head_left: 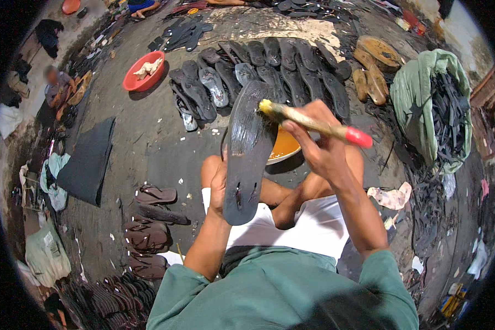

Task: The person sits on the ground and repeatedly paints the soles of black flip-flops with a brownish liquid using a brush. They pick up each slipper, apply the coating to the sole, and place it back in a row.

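Observation:
My left hand is closed round the left side of a dark flip-flop sole, which stands tilted up before me. Its upper half gleams wet, and two slots show near its lower end. In my right hand is a brush with a pale wooden handle and a red end. The brush's yellow-coated bristles touch the sole's right edge near the top. Behind the sole, partly covered by it and my right hand, stands a bowl of orange-yellow liquid. My left fingers are mostly hidden.
Rows of dark soles lie ahead. A red basin holds something whitish. At right stands a green sack of black strips, near wooden foot forms. Brown flip-flops lie at left; another person sits at far left.

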A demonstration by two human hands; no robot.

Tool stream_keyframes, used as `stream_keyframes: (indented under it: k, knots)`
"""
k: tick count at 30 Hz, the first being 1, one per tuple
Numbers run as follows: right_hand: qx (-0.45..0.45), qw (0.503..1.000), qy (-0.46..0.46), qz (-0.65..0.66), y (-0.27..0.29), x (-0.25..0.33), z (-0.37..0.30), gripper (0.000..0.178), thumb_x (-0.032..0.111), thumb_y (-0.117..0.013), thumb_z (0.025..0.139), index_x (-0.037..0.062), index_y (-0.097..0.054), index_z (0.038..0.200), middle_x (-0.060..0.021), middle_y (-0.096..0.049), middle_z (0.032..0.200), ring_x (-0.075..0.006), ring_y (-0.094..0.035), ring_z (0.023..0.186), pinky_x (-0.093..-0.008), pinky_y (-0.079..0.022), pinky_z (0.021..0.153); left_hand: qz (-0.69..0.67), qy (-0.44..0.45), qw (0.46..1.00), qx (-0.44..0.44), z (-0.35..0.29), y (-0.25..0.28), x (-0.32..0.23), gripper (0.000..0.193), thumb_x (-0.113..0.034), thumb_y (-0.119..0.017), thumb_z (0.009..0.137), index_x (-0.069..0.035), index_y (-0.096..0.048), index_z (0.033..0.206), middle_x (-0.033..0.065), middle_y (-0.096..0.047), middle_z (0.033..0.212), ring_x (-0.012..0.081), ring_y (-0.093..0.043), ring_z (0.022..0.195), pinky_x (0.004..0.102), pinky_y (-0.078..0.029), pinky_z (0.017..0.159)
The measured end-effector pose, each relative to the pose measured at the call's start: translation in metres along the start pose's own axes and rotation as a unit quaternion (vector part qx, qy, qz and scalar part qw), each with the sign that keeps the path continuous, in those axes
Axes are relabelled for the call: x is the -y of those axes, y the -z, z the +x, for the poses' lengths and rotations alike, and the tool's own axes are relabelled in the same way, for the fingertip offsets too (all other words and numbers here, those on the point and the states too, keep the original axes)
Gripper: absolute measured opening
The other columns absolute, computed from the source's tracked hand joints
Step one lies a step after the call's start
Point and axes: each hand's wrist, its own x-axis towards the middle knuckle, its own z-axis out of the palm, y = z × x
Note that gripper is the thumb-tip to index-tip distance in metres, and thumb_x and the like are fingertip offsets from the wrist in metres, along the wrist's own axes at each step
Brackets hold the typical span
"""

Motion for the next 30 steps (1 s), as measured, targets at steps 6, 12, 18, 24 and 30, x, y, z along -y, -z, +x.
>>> stream_keyframes:
  k: [6,12,18,24,30]
  knots:
    - [0.050,0.995,0.069,-0.055,0.001,0.021,-0.018,0.012,-0.003,-0.066,0.084,0.0022,-0.066,0.096,-0.0050,-0.062,0.085,-0.0159,-0.059,0.082,-0.0284,-0.047,0.073,-0.020,0.019,0.999,0.038,0.022,-0.005,0.009,0.047,-0.035,-0.040,0.103,-0.006,-0.042,0.139,0.0137,-0.064,0.113,0.0209,-0.067,0.094,0.0306,-0.058,0.074]
    - [0.105,0.976,0.166,-0.092,-0.015,0.006,-0.043,0.021,0.000,-0.068,0.075,0.0027,-0.067,0.097,-0.0091,-0.066,0.086,-0.0250,-0.063,0.076,-0.0365,-0.049,0.069,-0.097,-0.018,0.986,0.136,0.041,-0.021,0.008,0.048,-0.032,-0.036,0.105,-0.013,-0.031,0.148,0.0093,-0.056,0.130,0.0209,-0.062,0.110,0.0377,-0.053,0.093]
    - [0.052,0.994,0.048,-0.082,-0.019,0.021,-0.054,0.020,0.006,-0.075,0.073,0.0037,-0.070,0.093,-0.0096,-0.068,0.093,-0.0242,-0.064,0.090,-0.0358,-0.052,0.076,-0.028,-0.076,0.996,0.046,0.040,-0.017,-0.008,0.045,-0.037,-0.040,0.104,-0.001,-0.052,0.129,0.0144,-0.065,0.116,0.0200,-0.067,0.100,0.0355,-0.058,0.082]
    - [0.151,0.967,0.157,-0.130,-0.031,0.012,-0.066,0.018,0.004,-0.073,0.070,0.0061,-0.071,0.088,-0.0085,-0.067,0.089,-0.0252,-0.065,0.083,-0.0356,-0.052,0.071,-0.058,-0.045,0.996,0.042,0.055,-0.017,-0.017,0.045,-0.040,-0.043,0.102,-0.004,-0.055,0.126,0.0133,-0.065,0.117,0.0212,-0.066,0.103,0.0382,-0.056,0.089]
    - [-0.008,0.955,0.188,-0.229,-0.004,0.018,0.015,0.027,0.006,-0.070,0.078,0.0075,-0.069,0.106,-0.0113,-0.065,0.090,-0.0279,-0.063,0.085,-0.0360,-0.052,0.071,-0.081,0.001,0.988,0.132,0.051,-0.021,-0.004,0.044,-0.036,-0.040,0.103,-0.002,-0.054,0.128,0.0146,-0.063,0.121,0.0225,-0.065,0.106,0.0367,-0.056,0.091]
